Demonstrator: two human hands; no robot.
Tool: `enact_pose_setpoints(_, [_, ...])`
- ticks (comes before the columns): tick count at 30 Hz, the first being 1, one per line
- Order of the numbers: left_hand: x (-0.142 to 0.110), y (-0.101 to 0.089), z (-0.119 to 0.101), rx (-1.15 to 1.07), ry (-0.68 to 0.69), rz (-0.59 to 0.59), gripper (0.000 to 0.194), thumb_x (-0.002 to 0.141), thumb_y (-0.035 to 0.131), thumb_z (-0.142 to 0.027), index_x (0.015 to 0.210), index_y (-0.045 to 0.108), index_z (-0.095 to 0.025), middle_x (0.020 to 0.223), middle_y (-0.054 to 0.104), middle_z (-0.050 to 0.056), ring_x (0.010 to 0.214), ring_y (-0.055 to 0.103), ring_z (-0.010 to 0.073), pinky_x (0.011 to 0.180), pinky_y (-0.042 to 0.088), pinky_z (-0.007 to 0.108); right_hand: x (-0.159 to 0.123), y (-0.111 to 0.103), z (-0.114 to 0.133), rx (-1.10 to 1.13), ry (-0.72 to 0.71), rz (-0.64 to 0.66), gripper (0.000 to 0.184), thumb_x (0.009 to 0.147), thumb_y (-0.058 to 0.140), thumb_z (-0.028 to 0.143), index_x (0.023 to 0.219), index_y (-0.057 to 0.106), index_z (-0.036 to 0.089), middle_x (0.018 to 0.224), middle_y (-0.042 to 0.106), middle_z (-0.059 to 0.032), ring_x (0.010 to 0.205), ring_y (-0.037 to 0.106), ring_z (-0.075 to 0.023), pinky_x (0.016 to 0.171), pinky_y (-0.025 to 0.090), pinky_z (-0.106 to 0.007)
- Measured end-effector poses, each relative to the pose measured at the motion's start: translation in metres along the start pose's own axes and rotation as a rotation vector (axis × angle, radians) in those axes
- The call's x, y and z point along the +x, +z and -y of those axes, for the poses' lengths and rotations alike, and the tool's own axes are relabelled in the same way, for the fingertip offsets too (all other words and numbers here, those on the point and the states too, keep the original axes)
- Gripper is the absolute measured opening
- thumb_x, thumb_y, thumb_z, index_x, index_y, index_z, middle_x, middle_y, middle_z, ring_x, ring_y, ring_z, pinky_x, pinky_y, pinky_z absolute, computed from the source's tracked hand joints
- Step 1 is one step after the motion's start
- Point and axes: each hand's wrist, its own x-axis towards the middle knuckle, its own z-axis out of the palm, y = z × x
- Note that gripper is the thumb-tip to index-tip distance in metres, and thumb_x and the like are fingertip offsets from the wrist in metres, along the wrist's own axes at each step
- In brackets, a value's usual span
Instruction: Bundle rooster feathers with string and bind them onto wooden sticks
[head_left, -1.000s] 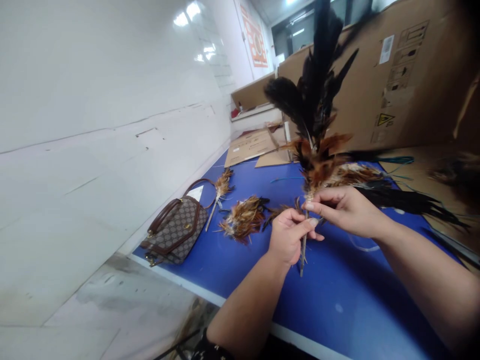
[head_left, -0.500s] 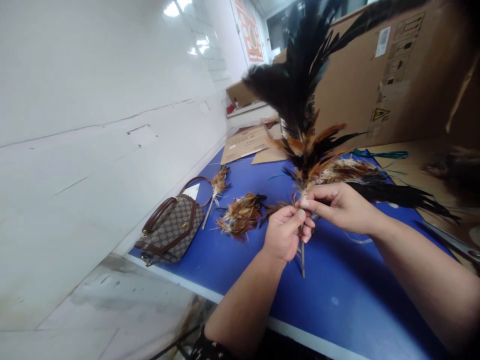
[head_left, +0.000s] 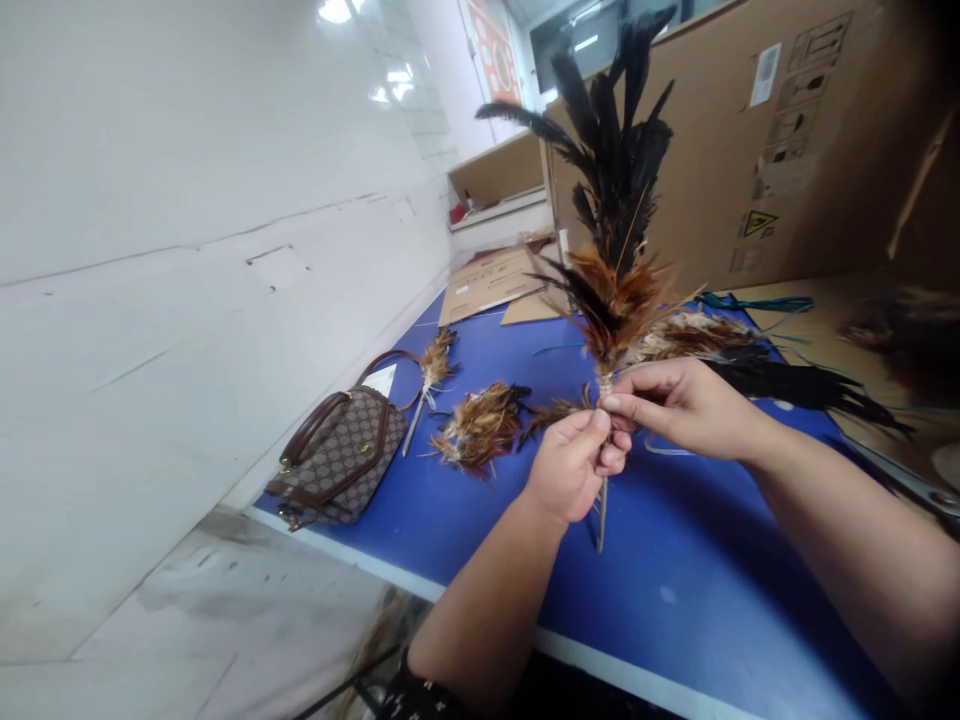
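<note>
A feather bunch (head_left: 619, 290) on a thin stick stands upright in front of me, long black feathers at the top and orange-brown ones lower down. My left hand (head_left: 574, 455) is closed around the stick below the pale wrapped neck. Thumb and fingers of my right hand (head_left: 667, 405) pinch at that neck, just above the left fingertips. Whether a thread lies between the right fingertips is too small to tell. The stick's lower end (head_left: 601, 530) sticks out under my left hand, above the blue table (head_left: 660, 590).
Loose brown feathers (head_left: 484, 425) and a small feather bunch on a stick (head_left: 433, 370) lie to the left, near a patterned handbag (head_left: 349, 460). More pale feathers (head_left: 686, 335) and black feathers (head_left: 810, 385) lie behind my right hand. A large cardboard box (head_left: 720, 170) stands at the back.
The feather bunch has turned about its stick: the black feathers, blurred and leaning right before, now stand narrower and more upright. Both hands keep nearly the same place and grip.
</note>
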Motion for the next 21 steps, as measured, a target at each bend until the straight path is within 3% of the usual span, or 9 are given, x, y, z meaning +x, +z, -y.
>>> enact_pose_setpoints(6, [0.002,0.000,0.001,0.072,0.073,-0.135,0.041,0.069,0.094,-0.041,0.076,0.068,-0.010,0.069,0.065,0.004,0.054,0.052,0.0067,0.051,0.031,0.022,0.001,-0.001,-0.003,-0.075,-0.007,-0.030,0.045,0.093,0.069,0.059,0.078,0.076,0.017,0.075,0.075,-0.0073,0.071,0.066,-0.0189,0.069,0.053,-0.031])
enact_pose_setpoints(11, [0.001,0.001,0.000,0.053,0.142,-0.214,0.045,0.061,0.098,-0.030,0.073,0.057,-0.016,0.060,0.058,-0.004,0.048,0.049,0.0060,0.047,0.028,0.021,0.003,0.001,-0.005,-0.144,-0.023,-0.079,0.047,0.090,0.071,0.062,0.076,0.076,0.018,0.072,0.073,-0.0047,0.067,0.062,-0.0169,0.065,0.050,-0.028])
enact_pose_setpoints(16, [-0.001,0.002,-0.003,-0.042,0.085,-0.120,0.039,0.076,0.090,-0.041,0.078,0.062,-0.013,0.071,0.063,0.002,0.053,0.046,0.0042,0.050,0.027,0.020,0.003,0.003,0.002,-0.065,-0.022,-0.069,0.045,0.090,0.072,0.062,0.079,0.076,0.018,0.076,0.075,-0.0069,0.070,0.066,-0.0188,0.069,0.053,-0.030])
enact_pose_setpoints(21, [-0.002,0.001,-0.008,-0.053,0.043,-0.182,0.038,0.077,0.087,-0.042,0.083,0.065,-0.012,0.068,0.064,0.003,0.050,0.045,0.0048,0.048,0.024,0.021,0.000,-0.001,0.004,-0.045,-0.009,-0.040,0.043,0.092,0.071,0.060,0.087,0.078,0.018,0.085,0.077,-0.0093,0.075,0.067,-0.0205,0.071,0.053,-0.032])
